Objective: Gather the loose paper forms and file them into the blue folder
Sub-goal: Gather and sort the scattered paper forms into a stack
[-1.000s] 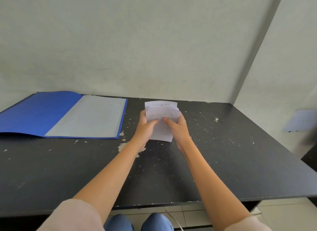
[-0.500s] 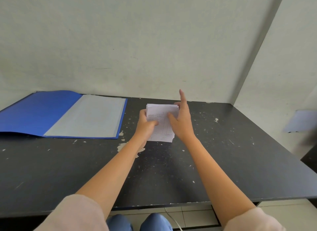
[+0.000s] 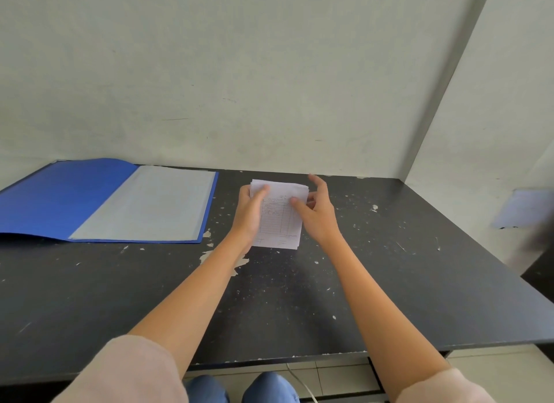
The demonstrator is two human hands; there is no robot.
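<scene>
Paper forms [image 3: 280,219], gathered into one small stack, sit near the middle of the desk [image 3: 389,282] toward its back edge, held between both hands; whether the stack's lower edge rests on the dark surface or hangs just above it cannot be told.

Starting at the left: the blue folder [image 3: 60,198] lies open flat in the back left corner of the desk, its blue cover spread to the left and a pale grey inner sheet [image 3: 150,204] facing up on its right half. The folder's right edge is near the stack but apart from it, with chipped, paint-flecked desk between them.

Next, the left hand [image 3: 250,213] grips the stack's left edge, thumb laid over the top sheet near its upper left corner, the other fingers hidden behind the paper. The top sheet shows a printed table with ruled lines and some handwriting above it.

Then the right hand [image 3: 317,213] pinches the stack's right edge, thumb on the front face, some fingers behind, the index finger raised free and pointing toward the wall.

At the far right, past the desk's right edge, a pale sheet [image 3: 521,207] shows, blurred.
</scene>
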